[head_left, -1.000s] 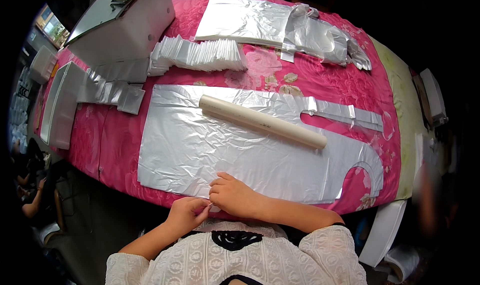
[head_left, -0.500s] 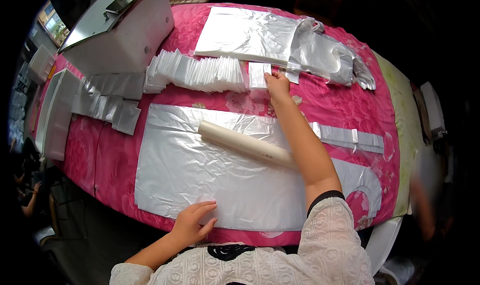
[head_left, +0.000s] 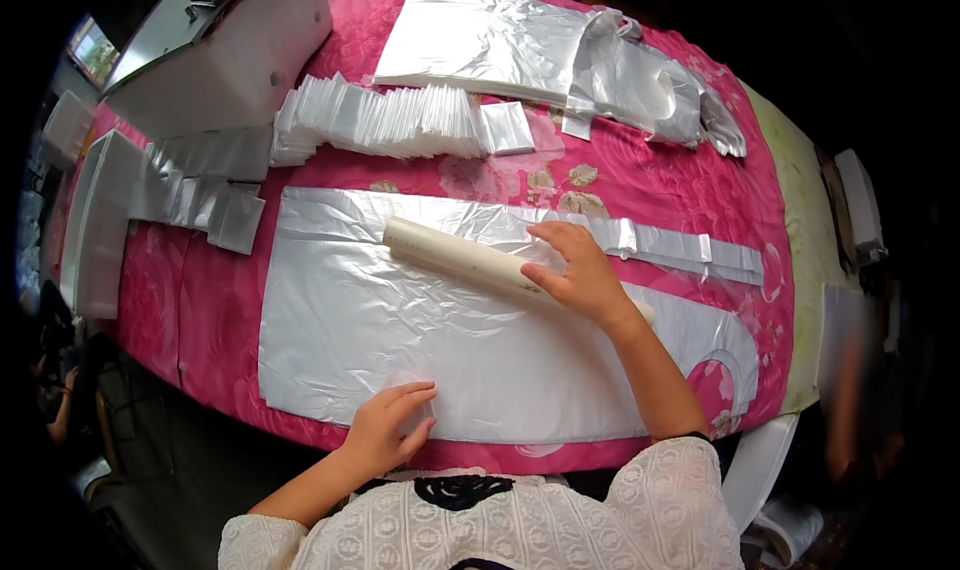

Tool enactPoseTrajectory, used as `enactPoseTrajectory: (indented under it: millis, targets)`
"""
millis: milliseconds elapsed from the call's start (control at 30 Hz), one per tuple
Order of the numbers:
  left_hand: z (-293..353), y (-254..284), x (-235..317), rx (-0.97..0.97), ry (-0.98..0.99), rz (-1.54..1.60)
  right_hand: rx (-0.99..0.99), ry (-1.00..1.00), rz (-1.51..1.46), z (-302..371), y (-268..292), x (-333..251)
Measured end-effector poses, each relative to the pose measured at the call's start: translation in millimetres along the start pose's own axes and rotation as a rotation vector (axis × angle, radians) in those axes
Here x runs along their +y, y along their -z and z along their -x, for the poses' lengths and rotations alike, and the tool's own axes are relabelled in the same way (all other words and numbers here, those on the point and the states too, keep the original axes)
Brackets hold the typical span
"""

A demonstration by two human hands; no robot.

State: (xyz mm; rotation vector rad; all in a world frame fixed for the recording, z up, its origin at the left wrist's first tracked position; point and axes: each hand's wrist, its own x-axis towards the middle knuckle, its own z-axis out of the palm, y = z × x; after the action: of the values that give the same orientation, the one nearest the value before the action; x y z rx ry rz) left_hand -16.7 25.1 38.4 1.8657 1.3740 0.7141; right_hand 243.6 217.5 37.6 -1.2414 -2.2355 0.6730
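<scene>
A large silvery-white plastic bag (head_left: 340, 320) with cut-out handles lies flat in front of me. Across it rests a cream-coloured plastic tube (head_left: 450, 253), slanting down to the right. My right hand (head_left: 575, 275) is over the tube's right half, fingers spread, holding nothing; whether it touches the tube I cannot tell. Near the bag's front edge, my left hand (head_left: 390, 425) lies with fingers stretched out on the plastic. Beyond the bag runs a row of small folded plastic packets (head_left: 390, 120), standing packed together, with one packet (head_left: 508, 128) lying flat at its right end.
A stack of flat plastic bags (head_left: 480, 40) lies at the back. A white box (head_left: 220, 60) stands at the back left, a white bin (head_left: 97, 230) at the left edge. Folded bags (head_left: 235, 215) lie beside it. The tablecloth (head_left: 160, 310) is pink and flowered.
My right hand has let go of the small folded packet at the row's end and come back towards me, over the tube. My left hand stays on the bag.
</scene>
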Motion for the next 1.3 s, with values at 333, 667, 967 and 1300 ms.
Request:
enactPoseTrajectory:
  millis: [333,667,967,1300]
  targets:
    - [10.4,-14.8,24.2,-0.742,-0.048,0.236,0.006,-0.313,0.224,167.3,2.6,-40.1]
    - [65.4,-1.1,13.3,-0.973,0.022,0.197,-0.297,0.102,-0.262,223.3,-15.4,-111.4]
    - [103.6,-18.0,13.8,-0.815,-0.067,0.009,-0.674,-0.181,-0.355,289.5,-35.7,-130.9]
    - [117.2,-39.6,7.7,-0.671,-0.203,-0.160,-0.354,-0.047,-0.161,307.5,-62.7,-137.6]
